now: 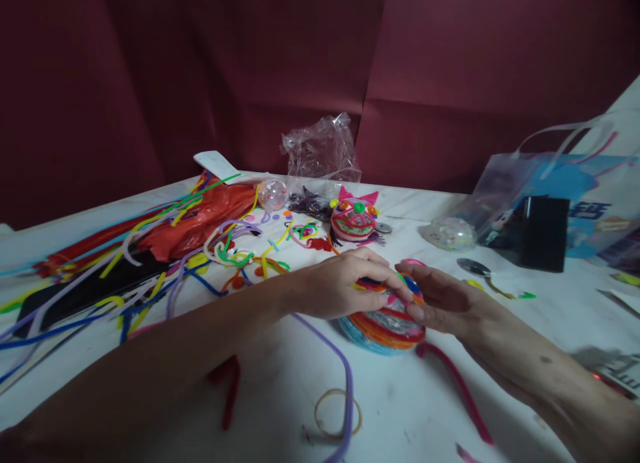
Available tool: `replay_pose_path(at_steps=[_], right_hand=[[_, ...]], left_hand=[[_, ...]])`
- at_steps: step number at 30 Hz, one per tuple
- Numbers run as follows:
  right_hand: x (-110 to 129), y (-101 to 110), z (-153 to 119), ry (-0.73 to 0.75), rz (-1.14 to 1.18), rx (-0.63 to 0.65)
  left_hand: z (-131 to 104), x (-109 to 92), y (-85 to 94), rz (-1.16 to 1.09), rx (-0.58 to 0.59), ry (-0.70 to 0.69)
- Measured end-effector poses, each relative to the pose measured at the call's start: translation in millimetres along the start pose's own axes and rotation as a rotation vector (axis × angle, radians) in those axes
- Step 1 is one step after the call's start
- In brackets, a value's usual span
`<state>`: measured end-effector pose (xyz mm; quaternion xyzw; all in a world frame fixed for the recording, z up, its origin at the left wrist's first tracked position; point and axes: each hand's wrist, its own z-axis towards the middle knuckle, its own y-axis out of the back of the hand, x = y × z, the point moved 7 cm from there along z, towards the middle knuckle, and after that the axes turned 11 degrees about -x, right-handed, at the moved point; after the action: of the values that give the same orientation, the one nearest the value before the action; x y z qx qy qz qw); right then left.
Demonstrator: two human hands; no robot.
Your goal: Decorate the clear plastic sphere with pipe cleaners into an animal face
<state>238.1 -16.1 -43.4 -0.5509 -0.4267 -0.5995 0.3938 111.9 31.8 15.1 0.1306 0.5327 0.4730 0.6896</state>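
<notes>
A round craft piece wrapped in bands of fuzzy pipe cleaner, light blue, orange, red and silvery grey, sits on the table in front of me. My left hand is curved over its top left, fingers bent onto it. My right hand closes on its right side, thumb in front and fingers behind. The fingertips of both hands nearly meet at the upper right of the piece, and what they pinch there is hidden. Blue, yellow and pink bits show between the fingers. A dark pink pipe cleaner lies beside it.
Behind stands a finished-looking pink animal head. Loose pipe cleaners and a red plastic bag spread at left. Clear balls, a phone-like black slab and a carrier bag stand farther back. A tape ring lies in front.
</notes>
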Motion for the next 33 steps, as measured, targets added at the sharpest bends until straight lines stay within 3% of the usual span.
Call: replay_pose_path(at_steps=[10, 15, 18, 23, 27, 33], right_hand=[[6, -4, -4, 0.021, 0.017, 0.019], [24, 16, -6, 0.115, -0.029, -0.184], [36, 20, -17, 0.229, -0.209, -0.260], [30, 0, -28, 0.396, -0.636, -0.150], [23, 0, -27, 0.409, -0.699, -0.203], [34, -1, -28, 0.434, -0.774, -0.290]], left_hand=[[-5, -2, -2.0, 0.007, -0.062, -0.005], [-6, 0, -1.0, 0.007, -0.069, 0.007], [-6, 0, -1.0, 0.019, -0.067, 0.013], [-6, -1, -1.9, 0.042, -0.054, 0.038], [-7, -4, -3.0, 0.056, -0.057, 0.016], [-8, -4, -4.0, 0.085, -0.069, 0.000]])
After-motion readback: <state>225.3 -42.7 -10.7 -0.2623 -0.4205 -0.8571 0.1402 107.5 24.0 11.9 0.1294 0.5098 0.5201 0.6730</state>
